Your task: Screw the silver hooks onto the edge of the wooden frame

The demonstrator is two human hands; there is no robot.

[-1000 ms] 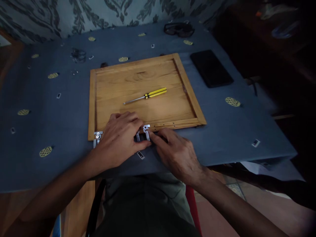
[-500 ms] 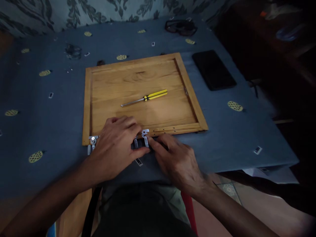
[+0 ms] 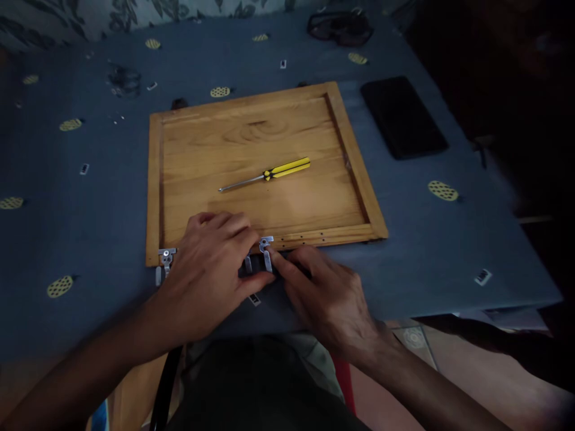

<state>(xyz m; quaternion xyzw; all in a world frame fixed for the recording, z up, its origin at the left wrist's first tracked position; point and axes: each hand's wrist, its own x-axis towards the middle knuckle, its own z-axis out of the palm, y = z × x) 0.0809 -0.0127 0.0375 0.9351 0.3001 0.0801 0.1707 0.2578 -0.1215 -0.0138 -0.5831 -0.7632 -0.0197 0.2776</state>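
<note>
A shallow wooden panel with a raised frame (image 3: pixel 155 179) lies on the table. At its near edge, my left hand (image 3: pixel 211 269) is closed, thumb and fingers around a small silver metal bracket (image 3: pixel 266 244) with prongs and a dark part between them. The tip of my right index finger presses against the same bracket from the right; the other fingers of my right hand (image 3: pixel 327 290) are curled. Another metal bracket (image 3: pixel 166 257), with a screw head in it, sits at the panel's near left corner. A yellow and black screwdriver (image 3: pixel 265 175) rests inside the frame.
A blue tablecloth (image 3: pixel 108 221) with pineapple prints covers the table. To the right of the panel lies a black phone or tablet (image 3: pixel 404 117). Dark glasses (image 3: pixel 340 29) are at the back. Small bits (image 3: pixel 118 118) and a blurred clear item (image 3: pixel 123 79) lie at the back left.
The view has shifted slightly, so the panel and table items appear a little moved. Both hands keep nearly the same hold at the bracket.
</note>
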